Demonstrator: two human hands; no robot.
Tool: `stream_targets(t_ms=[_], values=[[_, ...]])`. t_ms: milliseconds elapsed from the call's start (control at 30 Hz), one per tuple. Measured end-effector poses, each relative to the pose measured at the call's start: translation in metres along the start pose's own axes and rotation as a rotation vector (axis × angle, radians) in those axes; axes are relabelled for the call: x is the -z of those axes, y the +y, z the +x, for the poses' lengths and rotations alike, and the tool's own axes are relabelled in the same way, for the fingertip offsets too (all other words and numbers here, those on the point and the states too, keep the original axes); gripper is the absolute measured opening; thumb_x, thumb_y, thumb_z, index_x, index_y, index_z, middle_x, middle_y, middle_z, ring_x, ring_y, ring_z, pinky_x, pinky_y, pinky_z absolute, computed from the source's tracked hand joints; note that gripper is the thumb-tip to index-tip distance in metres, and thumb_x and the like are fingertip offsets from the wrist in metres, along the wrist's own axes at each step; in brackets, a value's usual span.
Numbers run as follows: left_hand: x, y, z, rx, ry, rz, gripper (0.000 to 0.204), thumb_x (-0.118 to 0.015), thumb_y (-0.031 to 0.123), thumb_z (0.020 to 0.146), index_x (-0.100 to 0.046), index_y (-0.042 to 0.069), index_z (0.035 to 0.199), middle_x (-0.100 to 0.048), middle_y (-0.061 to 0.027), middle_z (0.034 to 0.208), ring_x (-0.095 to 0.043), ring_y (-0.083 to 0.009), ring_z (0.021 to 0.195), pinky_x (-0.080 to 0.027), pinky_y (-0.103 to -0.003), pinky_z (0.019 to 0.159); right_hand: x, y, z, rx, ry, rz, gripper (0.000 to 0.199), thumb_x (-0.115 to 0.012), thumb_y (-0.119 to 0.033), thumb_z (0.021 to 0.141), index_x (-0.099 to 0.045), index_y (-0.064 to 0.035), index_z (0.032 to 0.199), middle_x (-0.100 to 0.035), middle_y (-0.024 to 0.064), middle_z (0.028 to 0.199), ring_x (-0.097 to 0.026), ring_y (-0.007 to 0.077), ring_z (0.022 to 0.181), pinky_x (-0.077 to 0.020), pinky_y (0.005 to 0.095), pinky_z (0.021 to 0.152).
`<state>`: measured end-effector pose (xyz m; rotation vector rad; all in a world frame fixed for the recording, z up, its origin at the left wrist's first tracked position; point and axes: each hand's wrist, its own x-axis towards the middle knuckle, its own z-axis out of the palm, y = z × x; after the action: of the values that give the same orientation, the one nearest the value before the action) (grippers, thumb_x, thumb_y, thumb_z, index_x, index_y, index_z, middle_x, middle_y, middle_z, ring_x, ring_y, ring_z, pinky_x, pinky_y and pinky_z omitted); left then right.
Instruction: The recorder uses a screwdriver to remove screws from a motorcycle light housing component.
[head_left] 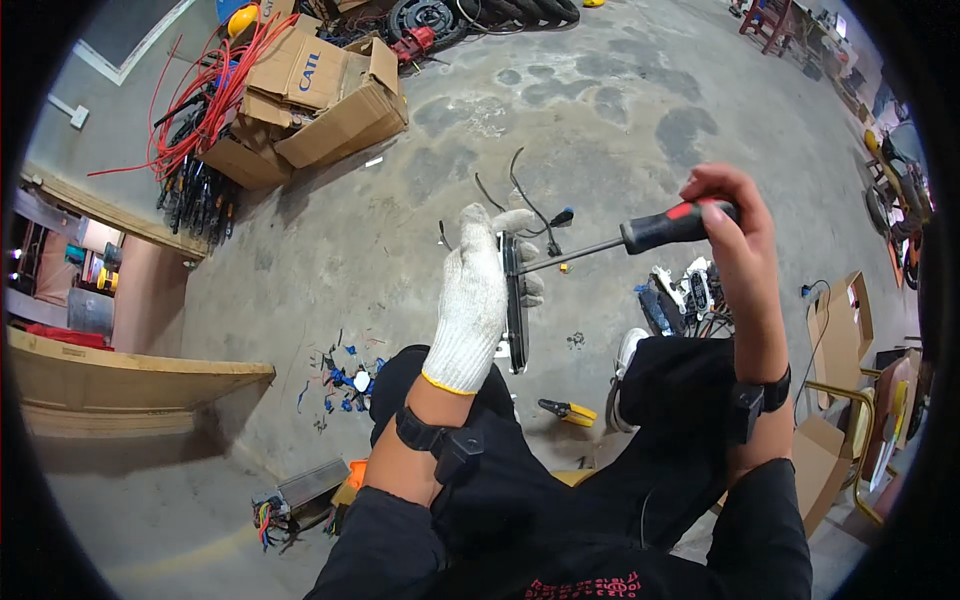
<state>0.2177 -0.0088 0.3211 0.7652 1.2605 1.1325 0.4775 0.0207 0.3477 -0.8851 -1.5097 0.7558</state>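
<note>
My left hand (473,290), in a white knitted glove, is wrapped round a flat, long black and silver device (516,310) held on edge above my lap. Several gloved fingers show on its far side. My bare right hand (734,215) grips the black and red handle of a screwdriver (665,230). The shaft points left, and its tip meets the upper part of the device's side face. Dark cables (535,205) with connectors show just beyond the device; whether they join it I cannot tell.
Yellow-handled pliers (569,411) lie on the floor between my feet. Small blue parts and wire scraps (350,382) are scattered at left, dark and white parts (685,297) at right. Cardboard boxes (325,105) and red cable (205,105) stand at far left, a chair (865,430) at right.
</note>
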Motion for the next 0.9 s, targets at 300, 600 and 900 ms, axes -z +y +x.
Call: stream_targets(t_ms=[300,600,900], values=[[0.004,0.002,0.001,-0.004,0.024,0.007,0.077,-0.027,0.067,0.101,-0.064,0.002,0.121,-0.064,-0.0106,0.087,-0.066,-0.0175,0.06,-0.059,-0.032,0.057,0.004,0.002,0.009,-0.763,-0.229,-0.111,0.037,-0.055,-0.026,0.098,-0.061,-0.0031,0.127,-0.065,0.0063,0.099,-0.058,0.01,0.079,-0.0461,0.0238,0.062],[0.005,0.001,0.002,-0.021,0.036,-0.015,0.075,-0.026,0.064,0.102,-0.065,0.003,0.119,-0.065,-0.0114,0.087,-0.066,-0.0178,0.059,-0.06,-0.033,0.056,0.001,0.003,0.001,-0.477,-0.17,-0.011,0.041,-0.054,-0.024,0.099,-0.056,-0.0032,0.134,-0.063,0.0052,0.098,-0.057,0.0086,0.067,-0.0424,0.0224,0.057],[0.0,-0.001,0.0,-0.003,0.015,-0.04,0.074,-0.026,0.065,0.102,-0.064,0.003,0.119,-0.064,-0.0107,0.084,-0.066,-0.0178,0.058,-0.06,-0.033,0.054,-0.005,-0.002,0.001,-0.498,-0.017,0.071,0.041,-0.051,-0.033,0.103,-0.059,-0.001,0.127,-0.062,0.0019,0.083,-0.054,0.008,0.057,-0.0401,0.0227,0.05]])
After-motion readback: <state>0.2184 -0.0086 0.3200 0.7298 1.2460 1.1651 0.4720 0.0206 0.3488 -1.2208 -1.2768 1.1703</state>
